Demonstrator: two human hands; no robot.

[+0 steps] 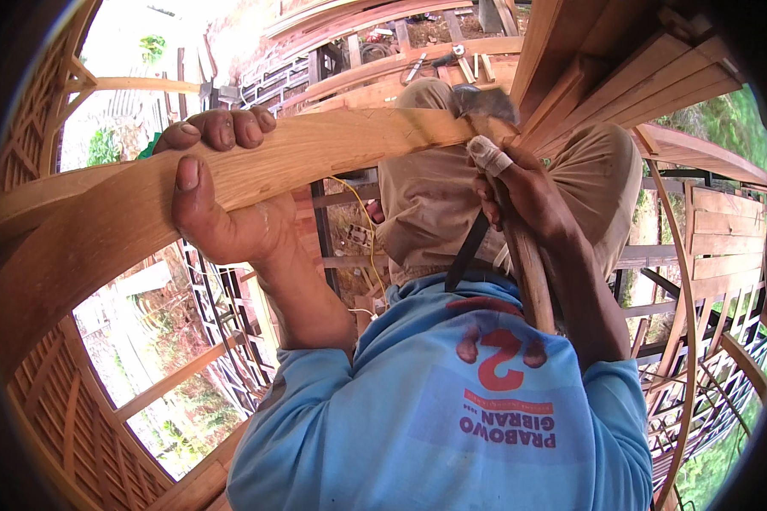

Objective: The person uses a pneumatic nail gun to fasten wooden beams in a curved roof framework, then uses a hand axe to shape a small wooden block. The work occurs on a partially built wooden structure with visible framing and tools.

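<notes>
A long, smooth wooden plank (341,140) slants across in front of me, its near end filling the left side. My left hand (230,192) grips it, fingers over the upper edge and thumb against the near face. With white tape around one finger, my right hand (528,192) is wrapped round the wooden handle of a hammer (533,277). The dark, slightly blurred hammer head is at the plank's far end; whether it touches the wood I cannot tell. My knees, in tan trousers (439,196), are bent beneath the plank.
Tall boards (648,81) rise at the upper right. Beyond my knees, a corded power tool (450,58) lies among timber beams. A yellow cord (371,243) hangs down past open dark framing. Wooden lattice (85,426) borders the left, and slatted boards (729,234) are at the right.
</notes>
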